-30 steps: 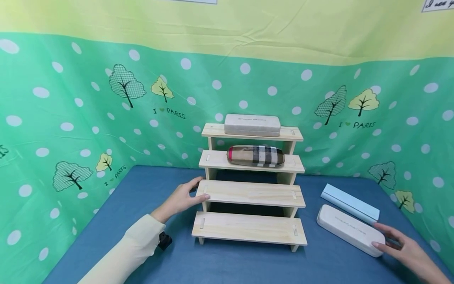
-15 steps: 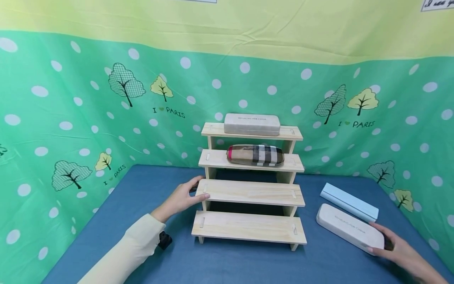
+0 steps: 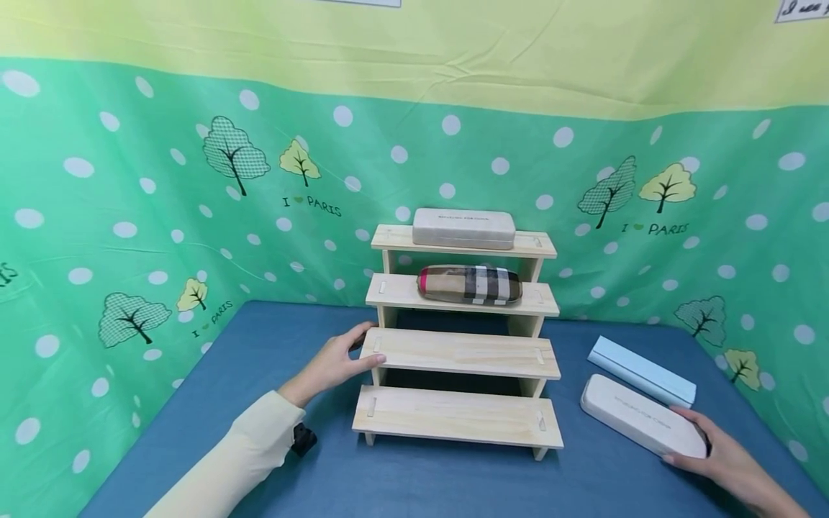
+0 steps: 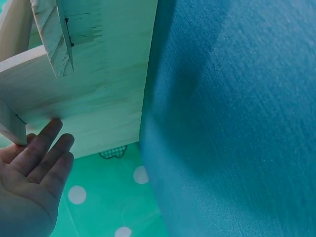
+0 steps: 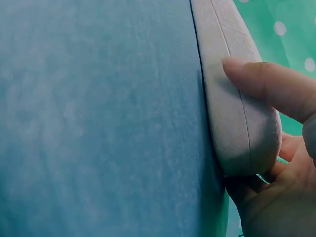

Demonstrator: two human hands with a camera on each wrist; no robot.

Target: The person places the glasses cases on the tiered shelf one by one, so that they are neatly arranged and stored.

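My left hand (image 3: 330, 368) holds the left end of a wooden step shelf (image 3: 453, 414) at its second step from the bottom. The thumb lies on the board, and in the left wrist view the fingers (image 4: 48, 160) reach against the side panel. At the right, my right hand (image 3: 719, 457) grips the near end of a white glasses case (image 3: 637, 416) lying on the table. In the right wrist view the thumb presses the side of the case (image 5: 234, 131), with the other fingers partly hidden behind it.
Beside the white case lies a light blue oblong case (image 3: 641, 370). The shelf's top step carries a grey glasses case (image 3: 463, 229), the step below a plaid pouch (image 3: 469, 284). A green patterned curtain (image 3: 363, 144) hangs behind the blue table (image 3: 272, 324).
My right hand has closed in on the near end of the white glasses case, its thumb sliding to the case's near side. My left hand stays on the shelf.
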